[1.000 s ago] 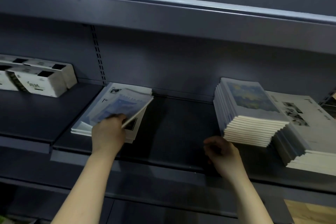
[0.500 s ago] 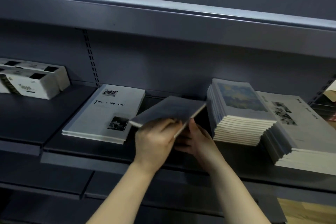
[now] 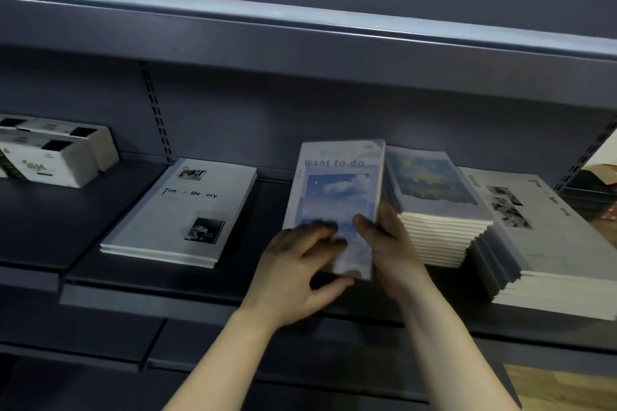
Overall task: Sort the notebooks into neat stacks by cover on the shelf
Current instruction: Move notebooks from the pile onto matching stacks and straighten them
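Both hands hold a sky-cover notebook tilted above the shelf: the right hand grips its edge, the left hand touches its cover, between two stacks.

Two white cartons lie well left of the fingers; brown cardboard shows far right, wooden flooring below right.
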Demonstrator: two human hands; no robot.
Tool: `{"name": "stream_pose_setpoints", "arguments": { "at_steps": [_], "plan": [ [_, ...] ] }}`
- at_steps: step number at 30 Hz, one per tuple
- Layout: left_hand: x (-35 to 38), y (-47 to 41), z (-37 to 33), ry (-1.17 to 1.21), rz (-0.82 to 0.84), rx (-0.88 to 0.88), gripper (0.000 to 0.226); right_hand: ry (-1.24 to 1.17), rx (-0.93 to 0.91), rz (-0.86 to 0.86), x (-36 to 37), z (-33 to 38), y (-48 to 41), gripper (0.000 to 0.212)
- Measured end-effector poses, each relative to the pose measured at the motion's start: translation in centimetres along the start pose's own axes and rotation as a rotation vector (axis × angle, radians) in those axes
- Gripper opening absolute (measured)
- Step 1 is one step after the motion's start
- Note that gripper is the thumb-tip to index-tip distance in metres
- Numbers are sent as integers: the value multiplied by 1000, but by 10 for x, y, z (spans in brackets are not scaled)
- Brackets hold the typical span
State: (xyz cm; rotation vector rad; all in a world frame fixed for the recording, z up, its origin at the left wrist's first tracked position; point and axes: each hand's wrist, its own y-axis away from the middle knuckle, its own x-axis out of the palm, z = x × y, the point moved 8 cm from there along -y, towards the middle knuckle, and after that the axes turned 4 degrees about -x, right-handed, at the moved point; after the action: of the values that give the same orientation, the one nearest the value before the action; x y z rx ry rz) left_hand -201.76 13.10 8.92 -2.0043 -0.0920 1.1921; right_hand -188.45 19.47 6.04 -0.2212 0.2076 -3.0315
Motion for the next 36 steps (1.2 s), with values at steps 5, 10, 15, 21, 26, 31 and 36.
{"name": "stream_pose_setpoints", "arguments": {
  "at_steps": [5, 10, 15, 21, 26, 31, 36],
  "plan": [
    [4, -5, 20, -60, 6, -121, 46, 225, -106, -186, -39, 33, -12, 24],
    [20, -6, 37, -154, 88, -240, 48, 240, -133, -229, -80, 70, -13, 14],
    [52, 1, 63, -219, 267, -387, 43, 196, -119, -289, -119, 95, -7, 13],
    [64, 10, 74, -170, 276, -456, 40, 146, -14, -282, -156, 100, -13, 45],
    [66, 13, 78, -155, 284, -493, 40, 302, -18, -322, -172, 101, -30, 38],
    [66, 14, 79, -160, 274, -508, 40, 709, -71, -435, -179, 103, -49, 30],
    [65, 16, 80, -154, 259, -527, 41, 989, -24, -533, -178, 97, -54, 58]
  ]
}}
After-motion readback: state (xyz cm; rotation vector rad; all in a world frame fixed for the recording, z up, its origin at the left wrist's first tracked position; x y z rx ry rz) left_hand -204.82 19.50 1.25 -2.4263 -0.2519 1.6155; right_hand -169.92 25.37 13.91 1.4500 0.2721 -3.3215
